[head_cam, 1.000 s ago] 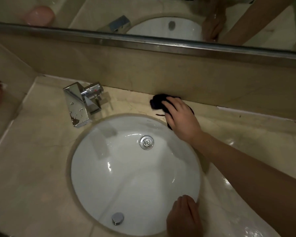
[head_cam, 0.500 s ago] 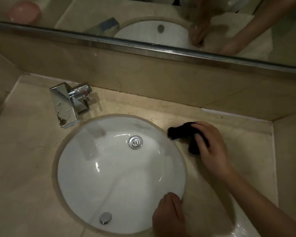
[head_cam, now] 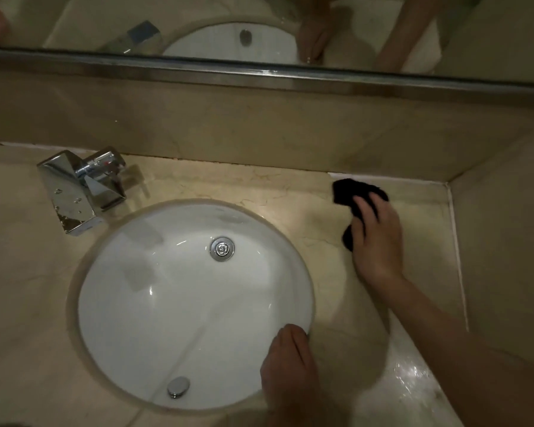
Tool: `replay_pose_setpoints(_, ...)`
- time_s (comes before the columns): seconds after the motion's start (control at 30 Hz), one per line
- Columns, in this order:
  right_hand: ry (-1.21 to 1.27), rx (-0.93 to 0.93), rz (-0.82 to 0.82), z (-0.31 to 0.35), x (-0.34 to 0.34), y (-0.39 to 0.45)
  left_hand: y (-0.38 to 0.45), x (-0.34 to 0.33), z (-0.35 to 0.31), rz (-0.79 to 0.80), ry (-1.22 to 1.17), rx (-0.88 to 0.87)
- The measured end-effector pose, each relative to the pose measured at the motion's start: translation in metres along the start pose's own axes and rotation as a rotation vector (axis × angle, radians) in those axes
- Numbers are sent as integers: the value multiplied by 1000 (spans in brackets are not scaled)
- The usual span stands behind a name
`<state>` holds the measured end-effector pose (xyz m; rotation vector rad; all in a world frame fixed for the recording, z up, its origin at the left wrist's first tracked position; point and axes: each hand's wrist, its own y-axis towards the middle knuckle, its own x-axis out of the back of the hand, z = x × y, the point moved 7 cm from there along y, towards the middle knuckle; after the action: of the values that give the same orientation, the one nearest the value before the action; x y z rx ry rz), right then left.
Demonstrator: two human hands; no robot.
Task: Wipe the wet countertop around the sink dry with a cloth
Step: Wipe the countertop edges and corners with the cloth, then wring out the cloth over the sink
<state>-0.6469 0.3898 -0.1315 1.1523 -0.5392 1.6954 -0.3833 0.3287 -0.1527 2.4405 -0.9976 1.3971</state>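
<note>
A black cloth (head_cam: 350, 194) lies bunched on the beige marble countertop (head_cam: 296, 192), to the right of the round white sink (head_cam: 154, 303) and close to the back wall. My right hand (head_cam: 376, 238) presses down on the cloth, fingers spread over it. My left hand (head_cam: 287, 365) rests on the sink's front right rim, fingers curled together, holding nothing. Wet glints show on the countertop at the front right (head_cam: 413, 383).
A chrome faucet (head_cam: 80, 189) with water drops stands at the sink's back left. A mirror (head_cam: 259, 26) with a metal lower frame runs along the back wall. A side wall (head_cam: 506, 241) closes off the counter on the right.
My right hand has slid the black cloth from behind the sink to the right, then back toward the wall near the right corner. The left hand has stayed on the sink rim.
</note>
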Motion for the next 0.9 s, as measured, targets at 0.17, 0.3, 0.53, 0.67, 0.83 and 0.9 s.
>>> replay_pose_setpoints(0.17,201,307,167,100,-40,-72,-1,-9,7,164,3,80)
replay_pose_setpoints(0.3,413,206,406,121,-37,-120,-4,-6,13,265,-148,159)
replay_pose_setpoints(0.53,516,-285,460,100,64,-171,-19,90,33,367,-642,222)
replay_pose_setpoints(0.67,603,-143,653,184,90,-207,-21,160,24,598,-666,-20)
replay_pose_setpoints(0.83,844,-205,442,257,110,-213,-18,219,33,767,-783,85)
replay_pose_setpoints(0.9,830,-222,315,269,108,-216,-7,240,42,702,-844,133)
